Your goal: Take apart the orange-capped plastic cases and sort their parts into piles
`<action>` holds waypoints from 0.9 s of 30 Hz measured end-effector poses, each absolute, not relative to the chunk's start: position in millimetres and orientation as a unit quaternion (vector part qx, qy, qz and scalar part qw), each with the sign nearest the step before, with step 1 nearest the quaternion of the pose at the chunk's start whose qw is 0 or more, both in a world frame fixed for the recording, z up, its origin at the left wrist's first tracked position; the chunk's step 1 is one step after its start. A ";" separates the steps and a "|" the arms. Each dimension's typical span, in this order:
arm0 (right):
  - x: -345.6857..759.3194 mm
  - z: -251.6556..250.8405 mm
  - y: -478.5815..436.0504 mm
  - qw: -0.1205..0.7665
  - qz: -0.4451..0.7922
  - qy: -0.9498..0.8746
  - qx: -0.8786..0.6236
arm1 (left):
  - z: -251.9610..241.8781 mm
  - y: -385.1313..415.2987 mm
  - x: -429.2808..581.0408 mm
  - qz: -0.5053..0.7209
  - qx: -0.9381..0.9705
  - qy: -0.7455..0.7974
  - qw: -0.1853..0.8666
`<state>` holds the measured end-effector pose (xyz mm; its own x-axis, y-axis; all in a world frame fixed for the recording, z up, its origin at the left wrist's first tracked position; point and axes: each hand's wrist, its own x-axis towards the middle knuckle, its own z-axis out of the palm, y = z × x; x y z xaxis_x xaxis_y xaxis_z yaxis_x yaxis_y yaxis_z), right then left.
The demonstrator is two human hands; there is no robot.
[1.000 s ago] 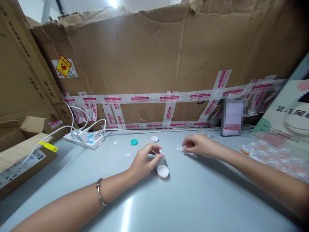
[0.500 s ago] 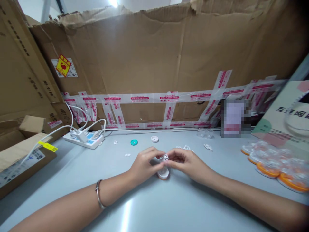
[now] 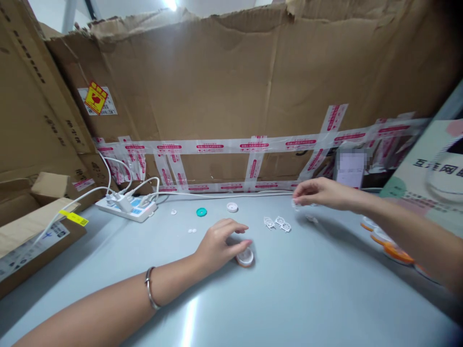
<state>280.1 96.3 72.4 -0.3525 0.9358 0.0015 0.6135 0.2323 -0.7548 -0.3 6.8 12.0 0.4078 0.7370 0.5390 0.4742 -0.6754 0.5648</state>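
Note:
My left hand (image 3: 222,243) rests on the grey table, thumb and fingers spread apart, with nothing between them. Its thumb tip lies over the rim of a small round base (image 3: 245,258), white on top with an orange edge; whether it touches cannot be made out. Farther back on the right, my right hand (image 3: 315,192) has its fingertips pinched on a small clear plastic piece (image 3: 295,206), partly hidden by the fingers. Below its palm lies a white openwork part (image 3: 311,219). More white openwork parts (image 3: 279,222) lie between the hands.
A teal ring (image 3: 201,212), a white ring (image 3: 232,207) and small white discs (image 3: 192,231) lie ahead. On the left are a power strip (image 3: 126,207) with cables and an open carton (image 3: 39,241). Orange-based clear pieces (image 3: 398,253) sit at right. A large cardboard box (image 3: 217,96) stands behind.
My right hand has left the spot beside my left hand and moved right and back to the clear pieces. My left fingers have parted; the white wheel-like part between the hands is gone from there.

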 end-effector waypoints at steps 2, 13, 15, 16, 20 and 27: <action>301.2 73.0 105.5 0.189 0.332 -0.760 -0.526 | 12.6 6.5 0.3 0.399 0.822 0.370 0.168; 331.3 57.1 106.4 0.151 0.416 -0.697 -0.565 | 16.3 4.1 3.0 0.403 0.819 0.373 0.168; 332.2 53.5 107.5 0.147 0.419 -0.695 -0.566 | 16.1 4.7 2.9 0.402 0.819 0.374 0.166; 332.6 51.6 108.3 0.144 0.418 -0.696 -0.566 | 16.0 5.0 2.9 0.402 0.819 0.375 0.164; 334.6 50.9 112.0 0.142 0.398 -0.703 -0.572 | 15.6 5.9 2.7 0.398 0.813 0.391 0.166; 284.5 89.4 80.7 0.210 0.308 -0.765 -0.526 | 14.7 6.7 2.9 0.397 0.803 0.407 0.178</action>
<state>284.5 80.7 89.4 -0.3583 0.9336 -0.0021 0.6748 0.2574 -0.6917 2.9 6.7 14.7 0.3533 0.7951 0.4930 0.5116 -0.6054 0.6097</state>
